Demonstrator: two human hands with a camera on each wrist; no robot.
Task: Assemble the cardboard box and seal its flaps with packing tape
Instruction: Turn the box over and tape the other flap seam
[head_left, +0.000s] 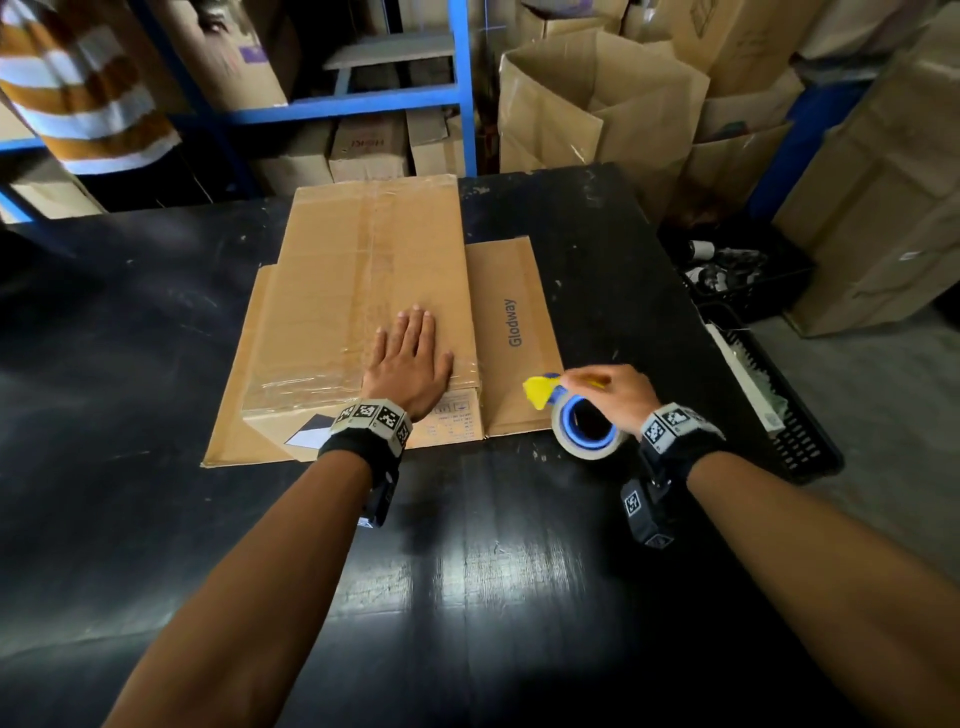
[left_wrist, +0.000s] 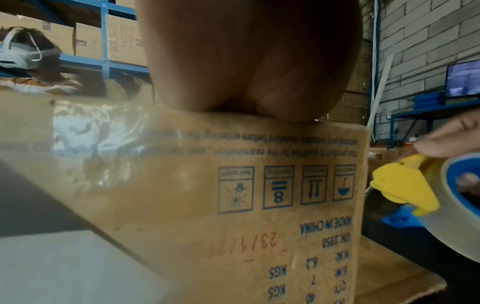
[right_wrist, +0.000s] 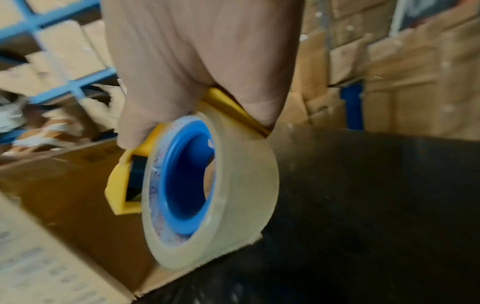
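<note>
A brown cardboard box (head_left: 353, 291) stands on the black table (head_left: 493, 571), its top flaps folded down and streaked with clear tape. My left hand (head_left: 410, 358) lies flat on the near right part of the top, fingers straight; its palm (left_wrist: 246, 61) presses the box edge above printed handling symbols (left_wrist: 285, 185). One flap printed "Glodway" (head_left: 514, 332) lies flat on the table to the right. My right hand (head_left: 608, 395) grips a yellow and blue tape dispenser (head_left: 543, 392) with a clear tape roll (right_wrist: 215, 189) just off the box's near right corner, over that flap.
Open and stacked cartons (head_left: 597, 98) crowd the far side and right. Blue shelving (head_left: 457, 88) stands behind the table. A black crate (head_left: 800, 431) sits beside the table's right edge. Another person in a striped top (head_left: 78, 83) stands at the far left.
</note>
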